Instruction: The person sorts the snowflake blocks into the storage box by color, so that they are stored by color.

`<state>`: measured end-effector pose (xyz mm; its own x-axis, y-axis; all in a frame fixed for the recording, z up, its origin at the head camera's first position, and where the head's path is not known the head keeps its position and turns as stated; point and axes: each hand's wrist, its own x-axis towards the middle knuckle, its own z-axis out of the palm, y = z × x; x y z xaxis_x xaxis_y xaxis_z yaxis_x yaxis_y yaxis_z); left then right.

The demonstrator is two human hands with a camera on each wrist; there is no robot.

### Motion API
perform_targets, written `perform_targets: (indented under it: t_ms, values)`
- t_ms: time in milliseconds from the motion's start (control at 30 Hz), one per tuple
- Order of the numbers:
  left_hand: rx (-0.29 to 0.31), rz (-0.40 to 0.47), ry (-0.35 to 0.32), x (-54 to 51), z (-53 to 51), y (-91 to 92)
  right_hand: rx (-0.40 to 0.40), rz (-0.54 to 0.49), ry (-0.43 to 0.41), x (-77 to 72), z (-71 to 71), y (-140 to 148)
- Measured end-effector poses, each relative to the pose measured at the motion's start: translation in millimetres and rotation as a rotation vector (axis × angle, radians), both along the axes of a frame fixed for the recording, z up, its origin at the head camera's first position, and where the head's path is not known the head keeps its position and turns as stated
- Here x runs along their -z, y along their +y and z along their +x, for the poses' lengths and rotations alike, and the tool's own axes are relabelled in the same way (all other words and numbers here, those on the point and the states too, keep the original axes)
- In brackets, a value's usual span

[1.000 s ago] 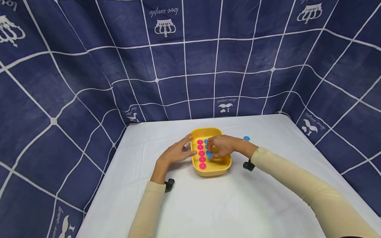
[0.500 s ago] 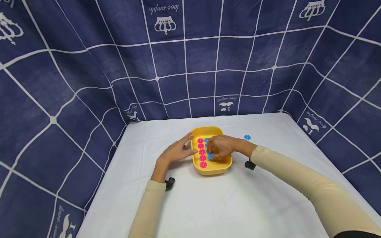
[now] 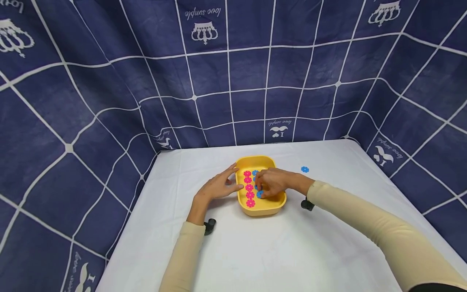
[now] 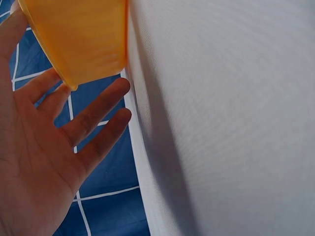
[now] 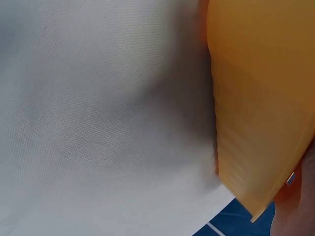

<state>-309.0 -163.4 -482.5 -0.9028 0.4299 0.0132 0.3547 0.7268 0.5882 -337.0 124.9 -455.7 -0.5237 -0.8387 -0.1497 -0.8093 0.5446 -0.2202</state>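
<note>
Inside the yellow tray (image 3: 268, 209), a column of several pink flower-shaped pieces (image 3: 249, 187) lies on the left, with a column of blue flower-shaped pieces (image 3: 255, 173) beside it. My right hand (image 3: 271, 181) reaches in over the blue column, fingers curled down, thumb and fingertips at the nearest blue flower-shaped piece (image 3: 260, 194); it partly covers the others. My left hand (image 3: 217, 185) touches the tray's left side, thumb and fingers spread. In the left wrist view, some fingers of the left hand (image 4: 49, 142) stand apart from the tray wall (image 4: 83, 44).
Another blue flower-shaped piece (image 3: 305, 169) lies on the white tablecloth (image 3: 251, 251) right of the tray. A dark blue curtain (image 3: 244, 73) with white lines hangs behind and at both sides. The tray wall (image 5: 256, 98) hides the right fingertips in the right wrist view.
The nearest blue flower-shaped piece has shifted slightly toward me within the tray, along with the right thumb and fingertips. The left hand stays at the tray's side.
</note>
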Motion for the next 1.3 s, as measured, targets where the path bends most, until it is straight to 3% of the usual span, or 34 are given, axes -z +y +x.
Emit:
perform_targets:
  t_ms: [700,1300]
  values:
    - [0.003,-0.017,0.011,0.3,0.3,0.5,0.027,-0.004,0.051,-4.0,1.7,0]
    - [-0.014,-0.013,0.011,0.8,-0.2,1.0,0.181,-0.217,0.013,-34.5,11.3,8]
